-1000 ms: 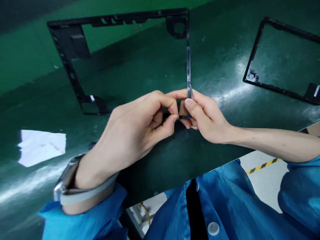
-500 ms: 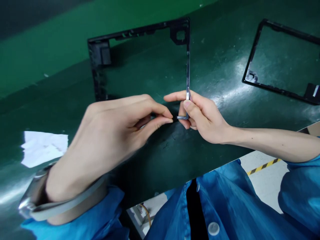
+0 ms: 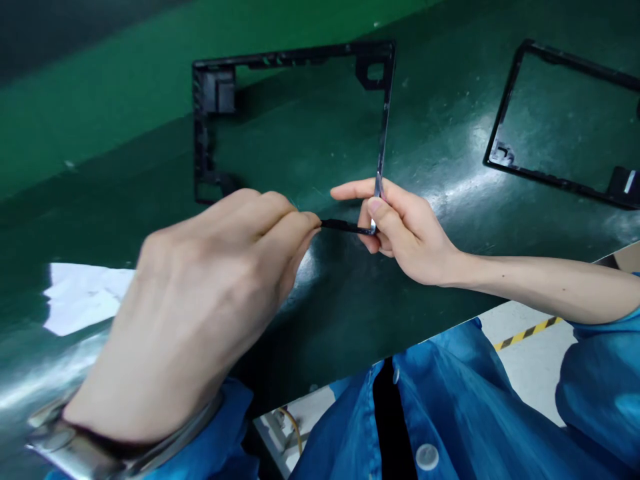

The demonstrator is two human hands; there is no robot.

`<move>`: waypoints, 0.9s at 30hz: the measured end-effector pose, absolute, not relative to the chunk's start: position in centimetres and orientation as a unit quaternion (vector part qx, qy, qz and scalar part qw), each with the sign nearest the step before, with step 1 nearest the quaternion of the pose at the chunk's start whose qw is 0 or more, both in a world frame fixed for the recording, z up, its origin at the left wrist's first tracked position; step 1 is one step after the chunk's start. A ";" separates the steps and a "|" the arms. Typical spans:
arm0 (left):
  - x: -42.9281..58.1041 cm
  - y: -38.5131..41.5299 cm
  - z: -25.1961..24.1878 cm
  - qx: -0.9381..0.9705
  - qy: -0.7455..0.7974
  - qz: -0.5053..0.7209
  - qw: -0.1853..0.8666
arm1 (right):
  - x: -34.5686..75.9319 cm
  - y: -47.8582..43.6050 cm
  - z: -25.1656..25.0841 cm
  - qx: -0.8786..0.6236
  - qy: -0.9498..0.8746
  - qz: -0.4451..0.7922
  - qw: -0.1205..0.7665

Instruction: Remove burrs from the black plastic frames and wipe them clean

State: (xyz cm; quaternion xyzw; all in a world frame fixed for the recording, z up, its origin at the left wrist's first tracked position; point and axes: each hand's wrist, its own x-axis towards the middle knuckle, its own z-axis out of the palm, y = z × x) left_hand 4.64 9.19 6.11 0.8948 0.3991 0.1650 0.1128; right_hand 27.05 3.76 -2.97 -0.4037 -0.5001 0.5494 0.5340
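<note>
A black rectangular plastic frame is raised at its near right corner over the green table. My right hand grips it there, thumb on the side bar and index finger stretched out across the opening. My left hand has its fingertips pinched together at the frame's near bar, where the bar runs in under the fingers. Whether a small piece is also in that pinch is hidden. The back of the left hand covers part of the near bar. Blocky corner pieces show at the frame's far left and far right.
A second black frame lies on the green table at the right, cut off by the view's edge. Torn white paper lies at the left. The table's near edge runs in front of my blue jacket.
My left hand has moved left along the near bar, turning its back upward, and more of the bar shows. The frame has swung slightly right at its far side. My right hand stays nearly still.
</note>
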 end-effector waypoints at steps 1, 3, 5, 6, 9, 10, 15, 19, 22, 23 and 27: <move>4.4 9.5 5.9 0.915 0.374 0.130 0.077 | 27.0 3.8 -3.0 -0.408 -0.488 0.553 0.538; 4.2 10.2 5.3 0.939 0.330 0.098 0.023 | 26.8 3.9 -3.0 -0.409 -0.451 0.570 0.552; 4.3 10.7 4.8 0.941 0.316 0.121 0.025 | 26.7 4.2 -3.0 -0.404 -0.399 0.600 0.564; 4.4 11.0 4.5 0.939 0.316 0.129 0.037 | 26.6 4.4 -2.9 -0.400 -0.372 0.617 0.567; 4.8 11.4 3.9 0.936 0.315 0.145 0.060 | 26.6 4.8 -2.8 -0.392 -0.314 0.654 0.566; 5.0 11.5 3.7 0.935 0.314 0.151 0.064 | 26.7 4.8 -2.8 -0.394 -0.313 0.648 0.572; 5.6 11.4 4.0 0.927 0.308 0.158 0.146 | 26.9 4.4 -2.9 -0.465 -0.422 0.523 0.576; 5.9 11.3 4.1 0.907 0.326 0.203 0.172 | 27.1 4.1 -2.7 -0.464 -0.487 0.491 0.554; 6.4 11.0 3.9 0.891 0.351 0.217 0.189 | 27.1 3.9 -2.6 -0.451 -0.497 0.491 0.555; 6.5 10.8 3.9 0.887 0.356 0.217 0.198 | 27.1 3.9 -2.6 -0.448 -0.501 0.487 0.557; 7.2 10.0 4.1 0.872 0.372 0.226 0.225 | 26.9 3.6 -2.5 -0.437 -0.512 0.468 0.573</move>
